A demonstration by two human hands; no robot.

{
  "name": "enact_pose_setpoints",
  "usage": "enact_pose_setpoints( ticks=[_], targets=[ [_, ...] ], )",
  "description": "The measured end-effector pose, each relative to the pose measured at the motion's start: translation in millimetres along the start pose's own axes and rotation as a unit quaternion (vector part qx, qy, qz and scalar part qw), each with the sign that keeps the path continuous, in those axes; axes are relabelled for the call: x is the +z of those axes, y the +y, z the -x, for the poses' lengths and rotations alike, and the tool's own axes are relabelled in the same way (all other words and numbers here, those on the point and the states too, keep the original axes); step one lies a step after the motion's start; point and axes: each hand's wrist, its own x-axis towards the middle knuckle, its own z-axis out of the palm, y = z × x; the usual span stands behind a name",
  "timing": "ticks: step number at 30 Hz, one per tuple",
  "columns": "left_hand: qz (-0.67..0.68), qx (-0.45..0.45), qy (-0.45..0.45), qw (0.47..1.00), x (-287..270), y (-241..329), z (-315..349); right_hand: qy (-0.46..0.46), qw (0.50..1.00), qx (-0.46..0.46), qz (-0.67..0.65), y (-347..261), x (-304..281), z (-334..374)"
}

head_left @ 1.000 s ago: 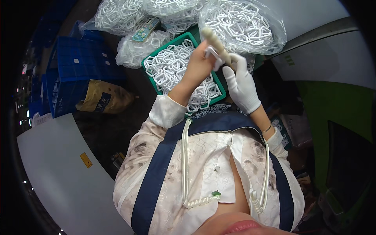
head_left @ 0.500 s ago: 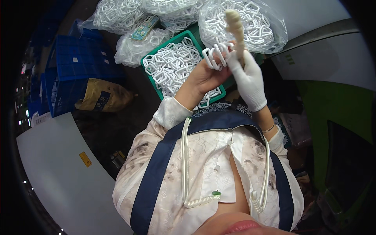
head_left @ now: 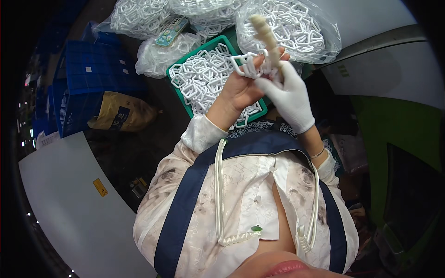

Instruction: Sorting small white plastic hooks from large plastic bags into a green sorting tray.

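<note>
In front of me my left hand (head_left: 236, 95), bare, is closed round several white plastic links (head_left: 250, 67), open angular loops like those in the tray. The links stick out past its thumb and fingers. My right hand (head_left: 293, 99), in a white knitted glove, meets the left one at its fingertips. From its grip rises a cream-coloured stick-like tool (head_left: 265, 34) with a ridged end, tilted up and to the left. The tool's lower end is hidden between the hands, so I cannot see how it meets the links.
Below my hands lies a green tray (head_left: 178, 95) heaped with white links. Behind it are clear bags (head_left: 331, 41) of the same links and a patterned phone-like case (head_left: 171, 32). Blue crates (head_left: 92, 69) and a brown paper sack (head_left: 125, 113) stand at the left.
The tool has tipped further to the left. My right hand has shifted slightly left and lower, and the links in my left hand have turned and spread a little.
</note>
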Motion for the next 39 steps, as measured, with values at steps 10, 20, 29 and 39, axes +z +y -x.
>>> enact_pose_setpoints(
  ticks=[10, 20, 29, 39],
  targets=[
    [0.041, 0.016, 0.014, 0.999, -12.3, 1.1, 3.0, 0.048, 0.978, 0.072, -0.191, 4.1, -10.7, -15.4],
    [-0.051, 0.072, 0.034, 0.996, 12.5, 17.3, -6.4, 0.117, 0.96, 0.097, -0.235, -2.4, -31.4, -17.3],
    [-0.68, 0.48, 0.057, 0.552, 106.8, 54.7, -74.4, 0.362, 0.9, -0.214, -0.111, -30.1, -109.6, -51.6],
    [-0.899, 0.304, 0.015, 0.315, 4.9, 63.1, -95.2, 0.318, 0.927, 0.058, 0.192, 58.8, -111.7, -49.7]
  ],
)
